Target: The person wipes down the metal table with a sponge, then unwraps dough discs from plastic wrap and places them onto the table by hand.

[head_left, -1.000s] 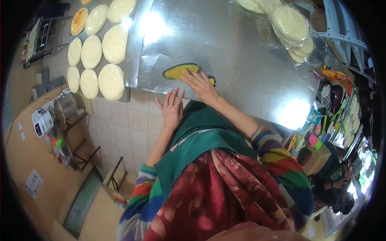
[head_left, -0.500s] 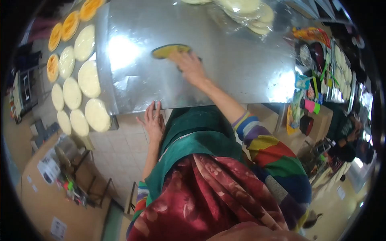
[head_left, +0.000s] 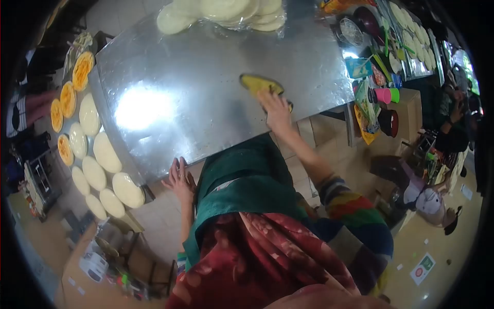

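Head view: metal table (head_left: 206,77) is sloping up rightward in frame, versus nearly level half a second ago. Left hand (head_left: 180,180) is staying at its front edge, fingers spread. Right hand (head_left: 278,110) is lying over yellow cloth (head_left: 260,83), fingers extended. Cloth is now sitting on tabletop, nearer right end and front edge than before.

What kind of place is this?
It looks like a bakery or kitchen: there's a big metal table, pale dough-like discs laid out beside it, and a pile of discs in clear plastic.
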The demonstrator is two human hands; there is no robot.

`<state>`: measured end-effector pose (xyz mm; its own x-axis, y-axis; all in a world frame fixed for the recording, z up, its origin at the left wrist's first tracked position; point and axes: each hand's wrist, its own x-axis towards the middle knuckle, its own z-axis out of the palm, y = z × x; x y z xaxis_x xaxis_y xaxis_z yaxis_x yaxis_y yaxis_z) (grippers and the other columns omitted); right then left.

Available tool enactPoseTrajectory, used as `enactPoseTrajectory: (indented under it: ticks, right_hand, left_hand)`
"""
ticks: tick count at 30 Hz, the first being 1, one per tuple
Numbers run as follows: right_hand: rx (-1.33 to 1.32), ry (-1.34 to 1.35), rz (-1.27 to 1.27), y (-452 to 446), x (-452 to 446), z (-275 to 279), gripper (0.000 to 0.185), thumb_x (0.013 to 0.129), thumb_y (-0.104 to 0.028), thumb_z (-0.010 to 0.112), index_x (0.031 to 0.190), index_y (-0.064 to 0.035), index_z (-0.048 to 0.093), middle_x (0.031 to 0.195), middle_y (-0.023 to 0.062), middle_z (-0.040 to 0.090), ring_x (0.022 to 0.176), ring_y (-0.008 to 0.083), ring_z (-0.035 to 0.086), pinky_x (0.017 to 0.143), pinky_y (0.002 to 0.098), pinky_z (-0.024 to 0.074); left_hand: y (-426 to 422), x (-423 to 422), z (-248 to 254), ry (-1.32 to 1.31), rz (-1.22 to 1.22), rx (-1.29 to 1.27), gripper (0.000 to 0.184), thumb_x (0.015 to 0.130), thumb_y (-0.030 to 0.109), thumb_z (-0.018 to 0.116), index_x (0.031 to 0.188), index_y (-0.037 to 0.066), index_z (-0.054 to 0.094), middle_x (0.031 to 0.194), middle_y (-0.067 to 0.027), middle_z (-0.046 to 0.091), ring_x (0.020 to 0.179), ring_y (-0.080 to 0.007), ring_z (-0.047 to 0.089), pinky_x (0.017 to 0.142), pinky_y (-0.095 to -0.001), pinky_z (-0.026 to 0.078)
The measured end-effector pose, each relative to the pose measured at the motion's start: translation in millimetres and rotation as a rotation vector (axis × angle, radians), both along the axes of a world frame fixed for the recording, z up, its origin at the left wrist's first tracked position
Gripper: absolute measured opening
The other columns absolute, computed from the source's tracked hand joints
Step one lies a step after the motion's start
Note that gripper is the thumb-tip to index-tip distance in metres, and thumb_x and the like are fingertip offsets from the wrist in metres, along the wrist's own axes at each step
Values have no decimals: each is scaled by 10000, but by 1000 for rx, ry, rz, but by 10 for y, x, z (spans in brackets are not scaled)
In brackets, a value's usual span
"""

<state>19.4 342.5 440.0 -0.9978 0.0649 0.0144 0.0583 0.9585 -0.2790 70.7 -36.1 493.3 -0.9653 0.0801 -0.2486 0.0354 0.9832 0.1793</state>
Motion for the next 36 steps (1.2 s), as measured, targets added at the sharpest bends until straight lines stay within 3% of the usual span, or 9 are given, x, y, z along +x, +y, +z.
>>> enactPoseTrajectory:
  ticks: [6,9,10,12,16,25,29,31,36]
  right_hand:
    - [-119,69,-152,1440,-454,-109,669,788,8,475,1410,-214,371,1453,27,365,1293,286,393,1082,489,243]
    - [-3,44,-276,1551,-741,-65,671,789,14,471,1412,-213,367,1456,26,360,1295,282,386,1074,490,253]
    - [-6,28,-176,1445,-756,-65,679,783,16,477,1413,-211,365,1458,26,355,1292,280,387,1070,489,257]
    - [-3,-8,35,1127,-618,-42,695,771,19,489,1415,-209,362,1464,24,345,1287,275,390,1064,489,264]
    - [-19,-20,74,1557,-921,56,653,788,37,476,1387,-214,403,1424,33,405,1247,275,433,1080,486,240]
    - [-164,222,-122,2120,-2180,871,196,847,-224,587,975,-113,684,1018,58,628,1036,245,557,1053,408,281]
    - [-891,116,-78,2049,-3388,688,464,899,-402,526,1221,-71,572,1171,179,598,1080,313,580,938,335,426]
    - [-900,-66,-55,1858,-3864,617,581,900,-512,470,1297,-91,514,1221,135,584,1052,230,584,854,308,450]
    - [-734,-230,60,1501,-4334,462,747,839,-595,484,1277,11,488,1260,225,535,1195,343,499,1002,373,368]
  left_hand:
    - [-33,-169,-5,73,36,-43,420,886,171,534,1303,176,490,1305,-85,501,1232,-280,441,1055,-617,112]
    - [356,-726,250,48,197,271,371,893,150,537,1258,86,526,1221,-146,555,1148,-288,512,1034,-479,294]
    - [570,-939,275,2,308,553,351,924,182,519,1230,10,533,1158,-156,592,1076,-256,556,928,-357,417]
    - [939,-1418,112,-62,365,831,396,945,258,511,1247,2,520,1186,-129,584,1066,-214,551,875,-343,447]
    - [2055,-2440,232,-448,609,1383,589,920,408,527,1355,33,397,1346,-143,450,1225,-278,437,986,-404,390]
    - [3153,-3722,-31,-610,874,1488,840,814,664,510,1434,193,195,1264,-160,375,1094,-259,453,881,-425,422]
    - [3164,-3689,7,-589,865,1460,897,788,688,523,1438,178,173,1310,-173,336,1135,-268,424,883,-447,411]
    - [3127,-3712,-28,-598,834,1481,922,778,699,527,1441,175,158,1341,-181,309,1169,-278,403,892,-457,405]
    - [3082,-3787,-22,-660,833,1561,911,785,702,515,1442,166,183,1401,-174,291,1270,-297,342,927,-491,388]
